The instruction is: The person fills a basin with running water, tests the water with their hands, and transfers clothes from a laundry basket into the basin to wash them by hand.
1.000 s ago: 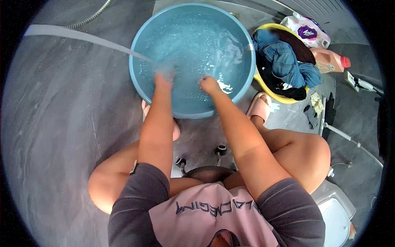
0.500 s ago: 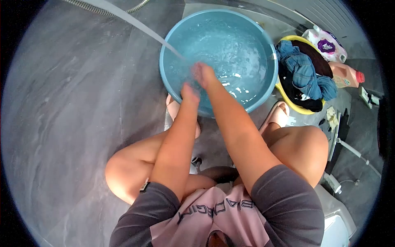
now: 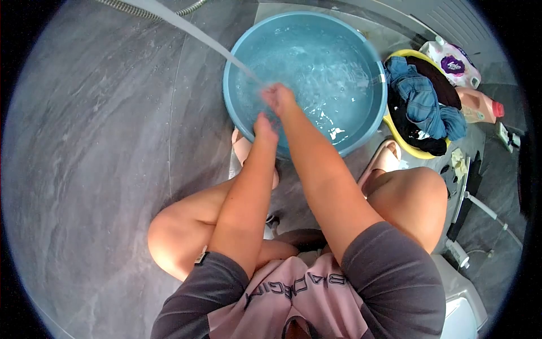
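A large round blue basin [image 3: 375, 110] on the floor holds clear, rippling water. From the upper left a stream of water [image 3: 197, 37] pours in, meeting the surface close to my hands. My right hand [image 3: 278, 99] is over the left part of the basin where the stream lands, fingers loosely bent and somewhat blurred, with no object visible in them. Just below it, nearer the basin's front rim, is my left hand [image 3: 265, 129]. Its fingers are smeared by motion and splashing, so their pose is unclear. The two hands are close together.
Right of the basin stands a yellow tub [image 3: 407, 148] heaped with dark clothes and blue jeans [image 3: 418, 99]. Beyond it are a white and purple package [image 3: 453, 63] and a pink bottle with a red cap [image 3: 479, 105]. A metal hose [image 3: 135, 10] runs along the top left.
The whole view has shifted slightly, with the basin and tub now a little farther right. My hands stay under the stream, with small finger movements.
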Motion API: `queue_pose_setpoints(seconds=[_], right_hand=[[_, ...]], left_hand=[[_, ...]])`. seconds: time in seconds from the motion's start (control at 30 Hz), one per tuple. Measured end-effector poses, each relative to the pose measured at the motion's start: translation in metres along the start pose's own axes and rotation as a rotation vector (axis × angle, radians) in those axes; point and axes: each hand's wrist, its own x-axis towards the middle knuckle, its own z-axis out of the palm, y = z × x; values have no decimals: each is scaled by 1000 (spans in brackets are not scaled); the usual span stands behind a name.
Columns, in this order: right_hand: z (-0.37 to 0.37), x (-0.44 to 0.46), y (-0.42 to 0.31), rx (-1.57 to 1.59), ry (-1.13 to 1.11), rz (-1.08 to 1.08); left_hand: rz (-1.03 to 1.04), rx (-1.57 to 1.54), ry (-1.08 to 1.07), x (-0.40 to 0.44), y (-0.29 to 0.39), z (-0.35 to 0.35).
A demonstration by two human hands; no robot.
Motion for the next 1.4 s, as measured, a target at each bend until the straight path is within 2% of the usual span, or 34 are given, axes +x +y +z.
queue_pose_setpoints(seconds=[0.17,0.23,0.37,0.43,0.57,0.63,0.73,0.97,1.03,1.17,1.23,1.4], right_hand=[[-10,14,10,74,15,-61],[-17,14,8,45,-18,17],[-16,10,6,46,-45,38],[-13,9,7,132,-27,4],[-8,4,5,89,-36,-46],[-9,3,4,115,-36,0],[-10,8,7,113,-31,-6],[-16,23,15,181,-80,22],[-17,20,14,129,-71,4],[-12,4,5,99,-11,-33],[-14,5,3,99,-26,-15],[-15,8,6,82,-64,4]], left_hand=[[-17,-13,-46,12,-4,-5],[-33,-47,-1,15,-7,-4],[-44,-57,10,7,-4,1],[-42,-60,-34,-2,-1,3],[-42,-70,0,6,-4,1],[-68,-149,-161,30,-12,-10],[-107,-179,-220,43,-15,-16],[-81,-186,-197,44,-16,-14],[-34,-179,-257,51,-19,-17],[-67,-186,-274,45,-18,-16],[-55,-131,-188,36,-15,-11],[-68,-195,-241,35,-14,-10]])
